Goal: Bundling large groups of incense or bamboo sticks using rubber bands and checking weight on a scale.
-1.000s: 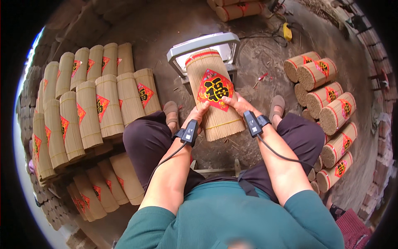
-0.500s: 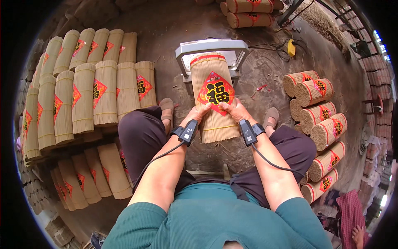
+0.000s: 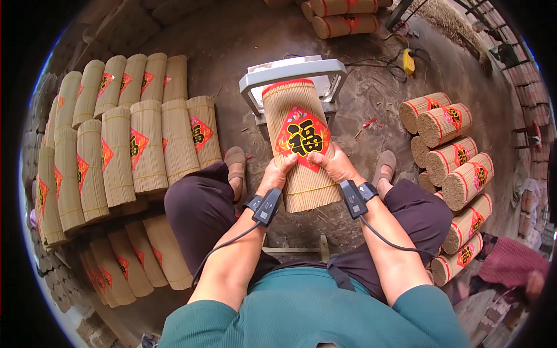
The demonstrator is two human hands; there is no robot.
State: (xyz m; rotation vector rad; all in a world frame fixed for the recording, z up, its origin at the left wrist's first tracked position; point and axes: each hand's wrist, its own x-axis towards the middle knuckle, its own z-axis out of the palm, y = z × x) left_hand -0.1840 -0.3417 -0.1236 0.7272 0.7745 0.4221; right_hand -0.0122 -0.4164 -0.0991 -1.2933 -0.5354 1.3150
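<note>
Even soft daylight, no glare, weak shadows. Centre sharp; strong fisheye bending and black vignette at rim, edges slightly blurred.

Left hand (image 3: 277, 174), right hand (image 3: 333, 165) grip stick bundle (image 3: 299, 145) at red diamond label (image 3: 303, 138); bundle top on grey machine (image 3: 293, 72).

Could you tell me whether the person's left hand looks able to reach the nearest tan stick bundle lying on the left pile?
Probably yes: the left hand grips the upright tan stick bundle, and only the raised left knee separates it from that pile's nearest bundle.
</note>
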